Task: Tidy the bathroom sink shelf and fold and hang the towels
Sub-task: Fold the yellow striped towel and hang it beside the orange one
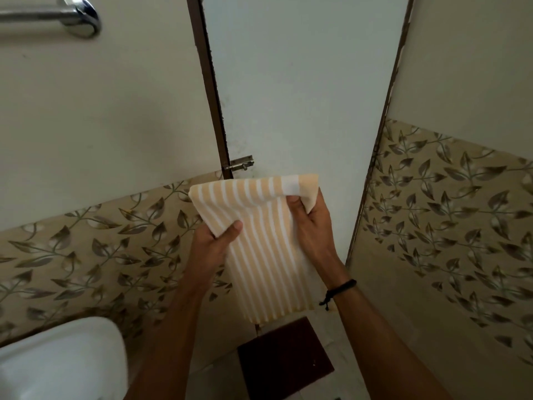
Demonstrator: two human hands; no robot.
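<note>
Two hands on one folded towel [259, 241], peach and white stripes, held up in mid-air in front of the pale door [302, 82]. Hangs lengthwise: upper end close to the bolt, lower end down toward the floor, leaning a little rightward on the way down. Stripes along that same long line. Top edge turned over toward the camera.

Left hand [213, 243] clamped on the left edge partway down, thumb across the front, fingers hidden behind the cloth. Right hand [311, 223] curled into the upper right corner, bunching the fabric there. Black band [340, 288] round the right wrist.

Just behind the top edge, to the left: metal bolt [240, 164] on the door, right beside the dark brown frame [207, 82].

Below the towel's lower end, between the two forearms: dark brown mat [284, 359] flat on the floor.

Low left: corner of a white basin [57, 359], well apart from the towel, inside out of view, contents impossible to tell.

Top left: chrome rail [43, 14] fixed to the wall, high above the towel and well apart from it.

Along the lower walls on both sides: beige tiles [86, 249] with a grey leaf pattern.
</note>
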